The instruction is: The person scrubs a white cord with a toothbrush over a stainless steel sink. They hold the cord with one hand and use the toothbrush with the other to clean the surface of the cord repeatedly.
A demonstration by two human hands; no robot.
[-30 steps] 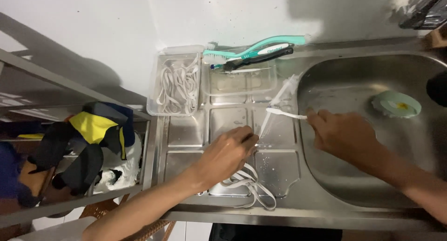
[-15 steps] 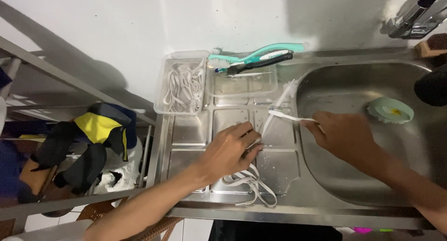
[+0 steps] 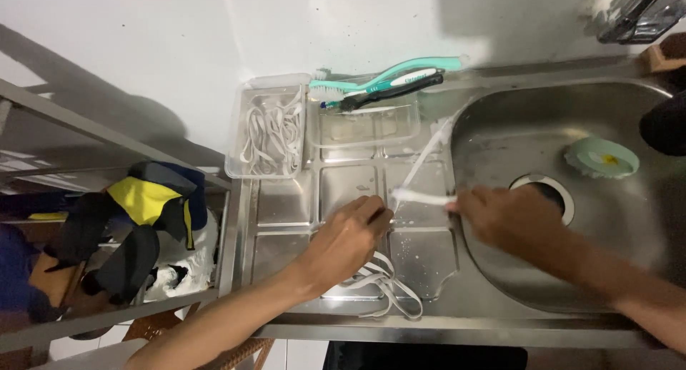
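Hands work on the drainboard (image 3: 286,198). Left hand (image 3: 346,241) pinches a white lace (image 3: 425,155); right hand (image 3: 511,216) grips a white brush (image 3: 421,196). Clear tray (image 3: 270,130) behind holds more laces.

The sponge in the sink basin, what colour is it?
Pale green sponge with a yellow patch in the middle, seen in the head view.

Tray (image 3: 266,130) of laces left of toothbrushes (image 3: 386,84), behind drainboard (image 3: 286,198).
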